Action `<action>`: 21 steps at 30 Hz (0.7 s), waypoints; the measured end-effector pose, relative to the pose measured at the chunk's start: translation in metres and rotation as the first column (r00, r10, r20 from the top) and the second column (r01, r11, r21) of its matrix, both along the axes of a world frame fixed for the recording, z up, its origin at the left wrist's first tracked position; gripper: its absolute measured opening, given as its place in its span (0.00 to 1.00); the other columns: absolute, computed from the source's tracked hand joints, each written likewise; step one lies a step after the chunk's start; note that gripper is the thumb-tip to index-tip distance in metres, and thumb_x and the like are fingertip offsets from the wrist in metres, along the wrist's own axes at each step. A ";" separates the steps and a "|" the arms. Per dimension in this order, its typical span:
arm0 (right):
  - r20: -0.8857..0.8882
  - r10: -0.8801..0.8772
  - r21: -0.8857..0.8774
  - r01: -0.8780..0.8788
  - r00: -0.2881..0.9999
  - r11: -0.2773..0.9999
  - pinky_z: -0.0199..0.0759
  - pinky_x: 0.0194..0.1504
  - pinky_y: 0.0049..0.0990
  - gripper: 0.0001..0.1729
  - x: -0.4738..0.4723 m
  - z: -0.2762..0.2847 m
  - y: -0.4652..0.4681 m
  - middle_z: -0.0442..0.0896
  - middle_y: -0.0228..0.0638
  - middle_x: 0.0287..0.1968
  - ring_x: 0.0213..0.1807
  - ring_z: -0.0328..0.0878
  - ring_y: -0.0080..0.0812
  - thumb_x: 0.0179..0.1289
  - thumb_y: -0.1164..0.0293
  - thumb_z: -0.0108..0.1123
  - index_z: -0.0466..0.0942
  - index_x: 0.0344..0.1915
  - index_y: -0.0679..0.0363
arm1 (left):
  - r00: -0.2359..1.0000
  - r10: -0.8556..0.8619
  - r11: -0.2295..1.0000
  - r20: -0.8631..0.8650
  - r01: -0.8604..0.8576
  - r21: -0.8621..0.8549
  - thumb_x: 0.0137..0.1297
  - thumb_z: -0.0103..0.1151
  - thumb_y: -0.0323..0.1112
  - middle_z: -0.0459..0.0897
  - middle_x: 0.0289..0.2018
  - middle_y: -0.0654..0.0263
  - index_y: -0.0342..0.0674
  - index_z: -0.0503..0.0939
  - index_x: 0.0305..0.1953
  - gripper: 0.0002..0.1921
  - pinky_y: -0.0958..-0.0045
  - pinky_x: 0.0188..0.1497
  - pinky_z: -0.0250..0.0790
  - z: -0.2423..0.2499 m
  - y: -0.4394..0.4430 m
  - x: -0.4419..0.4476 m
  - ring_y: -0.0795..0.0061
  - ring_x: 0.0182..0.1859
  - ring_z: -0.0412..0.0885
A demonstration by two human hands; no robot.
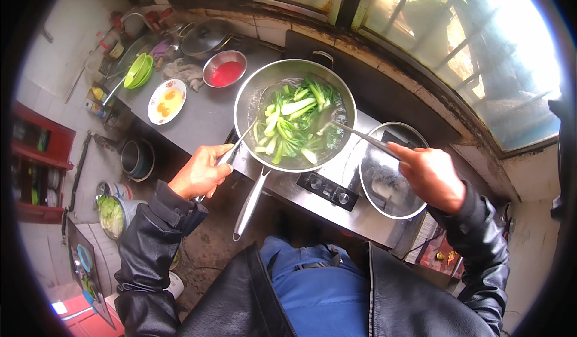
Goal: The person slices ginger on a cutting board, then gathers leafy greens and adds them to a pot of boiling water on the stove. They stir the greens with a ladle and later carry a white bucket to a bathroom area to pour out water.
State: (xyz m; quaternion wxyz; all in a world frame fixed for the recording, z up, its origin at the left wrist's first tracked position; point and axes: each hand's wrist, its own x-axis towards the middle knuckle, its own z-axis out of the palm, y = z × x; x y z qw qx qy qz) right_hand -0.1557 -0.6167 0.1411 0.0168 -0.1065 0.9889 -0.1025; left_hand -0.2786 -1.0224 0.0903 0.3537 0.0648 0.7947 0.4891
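A steel wok (350, 136) with a long handle sits on the gas stove. Leafy greens with pale stalks (293, 111), looking like bok choy, lie in clear liquid inside it. My left hand (203, 170) grips the metal handle of a utensil (241, 142), which reaches over the wok's near left rim; greens and liquid partly hide its head. In my right hand (430, 177) is the long handle of a spatula or ladle (367, 137). Its broad head rests among the greens on the right side.
Right of the wok lies a glass lid (392, 192), beside the stove knobs (329, 190). Leftward stand a bowl of red liquid (225, 73), an oval plate with eggs (167, 101), a rag (184, 73), green bowls (139, 71) and a lidded pan (205, 37). The wok handle (252, 206) juts past the counter edge.
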 end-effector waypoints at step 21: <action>-0.024 -0.126 -0.473 0.100 0.992 0.876 0.73 0.34 0.51 0.21 -0.027 -0.136 -0.071 0.81 0.56 0.27 0.30 0.81 0.58 0.65 0.72 0.55 0.74 0.58 0.64 | 0.907 -0.095 0.979 -0.409 0.011 -0.203 0.60 0.53 0.28 0.80 0.26 0.48 0.24 0.70 0.63 0.28 0.68 0.38 0.74 -0.010 0.017 0.025 0.67 0.30 0.83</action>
